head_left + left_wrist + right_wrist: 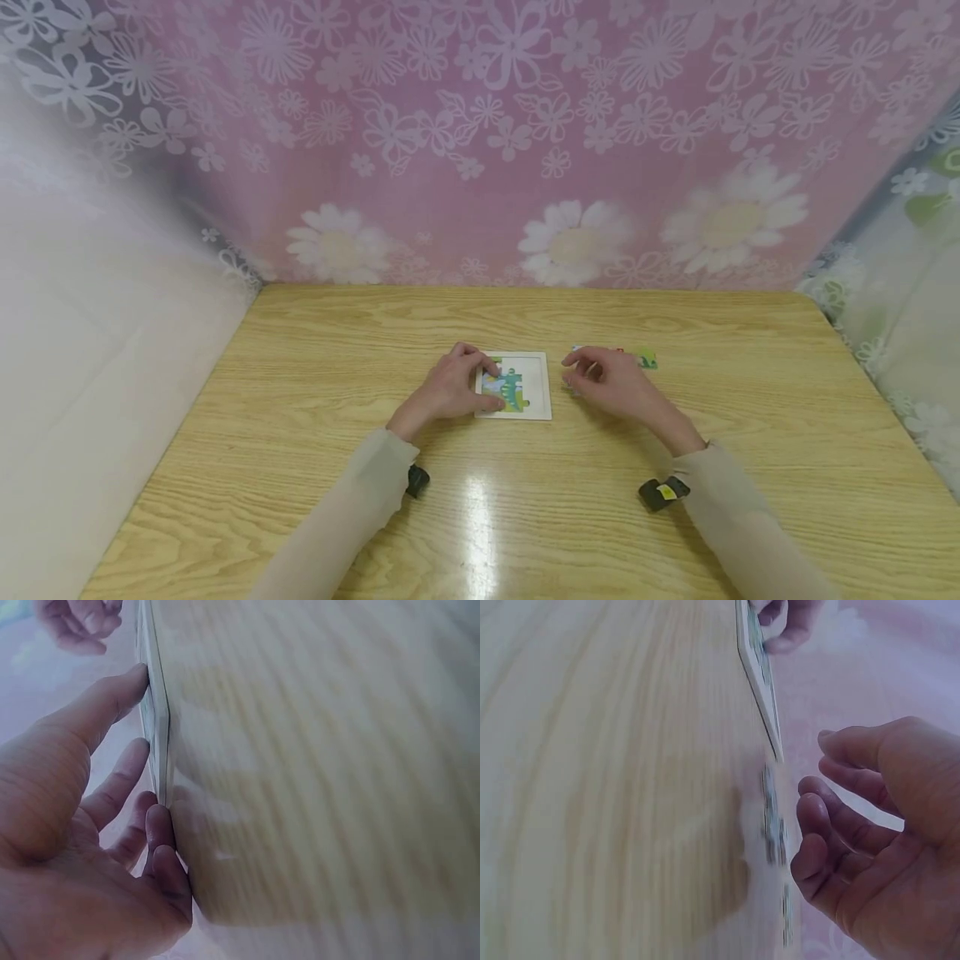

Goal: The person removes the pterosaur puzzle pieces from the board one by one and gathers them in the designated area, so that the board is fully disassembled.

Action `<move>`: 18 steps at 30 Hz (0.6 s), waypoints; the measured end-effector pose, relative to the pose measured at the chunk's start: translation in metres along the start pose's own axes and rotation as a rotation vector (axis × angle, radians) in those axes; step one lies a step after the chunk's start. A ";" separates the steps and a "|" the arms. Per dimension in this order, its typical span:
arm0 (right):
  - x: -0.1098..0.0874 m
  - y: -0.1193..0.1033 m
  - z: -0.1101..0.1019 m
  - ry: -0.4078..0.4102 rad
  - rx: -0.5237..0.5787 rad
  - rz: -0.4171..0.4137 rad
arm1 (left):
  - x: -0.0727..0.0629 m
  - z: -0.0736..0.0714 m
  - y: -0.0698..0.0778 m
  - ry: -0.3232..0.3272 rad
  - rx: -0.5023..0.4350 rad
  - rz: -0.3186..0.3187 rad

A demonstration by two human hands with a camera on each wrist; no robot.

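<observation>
Touching puzzle tray (537,387) by left edge: left hand (450,387), fingers wide; right hand (618,385) across gap, fingers seemingly loosely parted.

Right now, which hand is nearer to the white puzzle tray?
Left. The left hand touches the tray on its left side; the right hand is apart from it, past its right edge, near the loose puzzle pieces.

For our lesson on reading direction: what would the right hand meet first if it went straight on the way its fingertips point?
The right hand would probably meet the white puzzle tray first, though the hand's height is hard to judge, so it might pass above.
</observation>
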State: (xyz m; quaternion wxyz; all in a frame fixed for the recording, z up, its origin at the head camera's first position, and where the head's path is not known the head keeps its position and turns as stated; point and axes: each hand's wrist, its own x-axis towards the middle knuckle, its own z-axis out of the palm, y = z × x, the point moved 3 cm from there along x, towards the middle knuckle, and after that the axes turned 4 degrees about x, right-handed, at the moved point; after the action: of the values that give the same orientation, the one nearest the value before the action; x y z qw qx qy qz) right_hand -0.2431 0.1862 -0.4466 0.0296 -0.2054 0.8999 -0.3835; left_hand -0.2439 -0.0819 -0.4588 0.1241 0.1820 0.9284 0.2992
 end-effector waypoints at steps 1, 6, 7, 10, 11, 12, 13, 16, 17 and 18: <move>0.002 -0.003 0.002 -0.005 0.002 -0.003 | 0.000 0.000 0.000 0.000 -0.001 0.000; 0.011 -0.017 0.012 -0.040 0.022 0.000 | 0.001 -0.001 0.001 0.004 -0.007 -0.017; 0.013 -0.020 0.014 -0.048 0.027 0.002 | 0.001 -0.001 0.001 0.005 -0.010 -0.022; 0.020 -0.025 0.019 -0.064 0.043 0.004 | 0.002 -0.001 0.002 0.008 -0.010 -0.029; 0.022 -0.027 0.020 -0.069 0.048 0.007 | 0.002 -0.001 0.002 0.006 -0.009 -0.030; 0.024 -0.027 0.022 -0.072 0.049 0.009 | 0.002 -0.001 0.002 0.007 -0.007 -0.028; 0.025 -0.028 0.023 -0.076 0.053 0.013 | 0.002 -0.001 0.002 0.008 -0.005 -0.026; 0.030 -0.028 0.026 -0.090 0.064 0.026 | 0.002 -0.001 0.002 0.007 -0.001 -0.025; 0.032 -0.029 0.027 -0.095 0.066 0.029 | 0.003 -0.001 0.002 0.005 -0.001 -0.028; 0.033 -0.028 0.028 -0.099 0.065 0.029 | 0.003 -0.001 0.002 0.005 -0.002 -0.030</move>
State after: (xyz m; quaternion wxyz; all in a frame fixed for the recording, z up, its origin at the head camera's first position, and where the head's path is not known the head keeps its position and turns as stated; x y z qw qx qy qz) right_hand -0.2578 0.1366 -0.4436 0.0861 -0.2101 0.8872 -0.4015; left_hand -0.2461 -0.0797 -0.4573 0.1263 0.1673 0.9310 0.2988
